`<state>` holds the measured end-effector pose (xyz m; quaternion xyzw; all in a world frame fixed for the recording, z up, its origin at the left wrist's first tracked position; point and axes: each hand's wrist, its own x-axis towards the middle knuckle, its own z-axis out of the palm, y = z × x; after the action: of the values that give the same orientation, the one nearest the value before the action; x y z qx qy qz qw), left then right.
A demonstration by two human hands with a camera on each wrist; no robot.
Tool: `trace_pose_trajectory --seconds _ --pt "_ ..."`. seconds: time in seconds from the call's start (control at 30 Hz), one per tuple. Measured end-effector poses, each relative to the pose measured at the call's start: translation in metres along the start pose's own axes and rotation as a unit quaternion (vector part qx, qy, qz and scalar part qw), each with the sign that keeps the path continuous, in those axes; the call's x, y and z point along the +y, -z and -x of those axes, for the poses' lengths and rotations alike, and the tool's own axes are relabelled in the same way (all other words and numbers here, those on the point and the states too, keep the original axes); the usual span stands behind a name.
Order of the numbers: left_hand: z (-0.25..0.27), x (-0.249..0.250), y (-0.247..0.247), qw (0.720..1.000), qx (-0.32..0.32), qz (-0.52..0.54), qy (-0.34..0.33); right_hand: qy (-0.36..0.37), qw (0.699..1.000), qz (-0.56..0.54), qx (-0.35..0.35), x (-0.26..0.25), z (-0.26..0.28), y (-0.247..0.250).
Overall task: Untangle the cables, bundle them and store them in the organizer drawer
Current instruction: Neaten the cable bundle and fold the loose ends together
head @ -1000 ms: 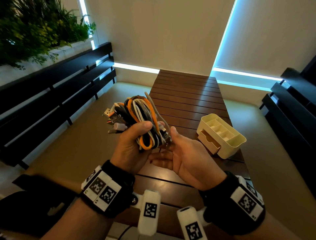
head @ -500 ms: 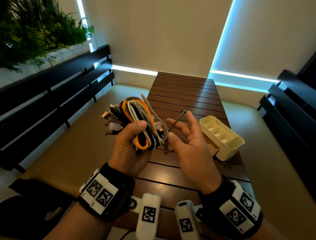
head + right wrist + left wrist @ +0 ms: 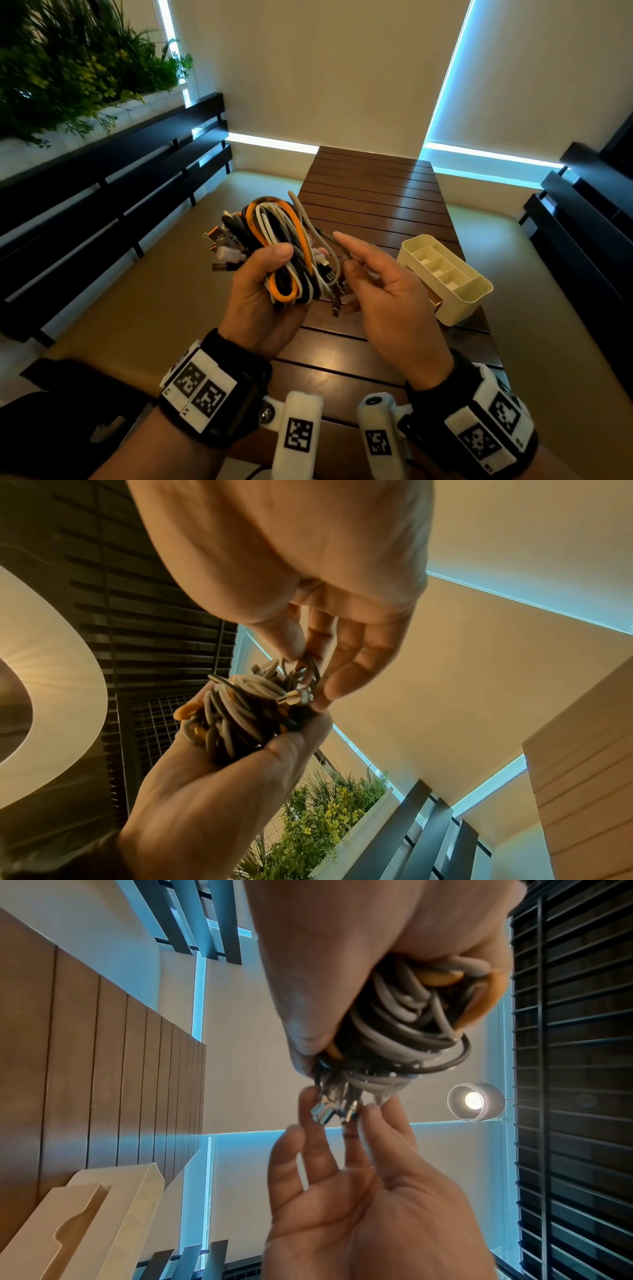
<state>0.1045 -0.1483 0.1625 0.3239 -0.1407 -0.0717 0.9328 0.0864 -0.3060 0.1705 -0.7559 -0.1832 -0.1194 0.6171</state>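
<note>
A slatted dark-wood table (image 3: 373, 192) runs away from the person between dark benches, with a pale wall behind it and strip lights glowing at the wall's foot.

Nearest, above the table's near end, the left hand (image 3: 263, 305) holds the cable bundle (image 3: 281, 246) in the air, thumb and fingers curled round a coil of orange, white, grey and black cables. USB plugs stick out of the coil on the side away from the organizer, and more metal plugs hang from its underside.

Just beside the bundle, on the organizer's side, the right hand (image 3: 387, 294) is palm-up with fingers loosely spread. In the right wrist view its thumb and a fingertip appear to pinch a thin grey cable end (image 3: 329, 240) that loops out of the coil; the head view does not show that contact clearly.

Farther along the table stands the cream organizer (image 3: 479, 291), its top compartments bare and its drawer (image 3: 434, 298) pulled partly out toward the person.

The step in hand looks like the bundling: the cables are already gathered, with one loose tail left. The next move likely calls for wrapping or tucking that tail tightly while the left hand's grip keeps the coil from springing apart, then carrying it to the drawer. Whether the drawer is open far enough cannot be told.
</note>
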Motion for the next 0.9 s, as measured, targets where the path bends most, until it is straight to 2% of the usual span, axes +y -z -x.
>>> trace_pose_trajectory --seconds 0.1,0.47,0.57,0.67,0.77,0.9 --pt "0.000 0.000 0.000 1.000 -0.004 -0.004 -0.001 0.035 0.999 0.030 -0.020 0.002 -0.001 0.001" --pt "0.006 0.008 -0.007 0.998 -0.048 0.027 0.019 0.077 0.994 0.025 -0.072 -0.007 -0.004 0.002" --pt "0.007 0.008 -0.005 0.998 -0.059 0.028 0.019 0.065 0.993 0.037 -0.088 -0.007 -0.005 0.004" --pt "0.006 0.009 0.000 0.999 -0.034 0.004 0.010 0.037 0.993 0.035 -0.105 -0.008 -0.004 0.005" --pt "0.007 0.010 0.000 0.999 -0.037 -0.014 -0.003 0.022 0.993 0.029 -0.113 -0.009 0.000 0.007" --pt "0.008 0.015 0.002 1.000 -0.026 0.001 -0.009 0.008 0.984 0.009 -0.178 -0.007 0.007 0.008"
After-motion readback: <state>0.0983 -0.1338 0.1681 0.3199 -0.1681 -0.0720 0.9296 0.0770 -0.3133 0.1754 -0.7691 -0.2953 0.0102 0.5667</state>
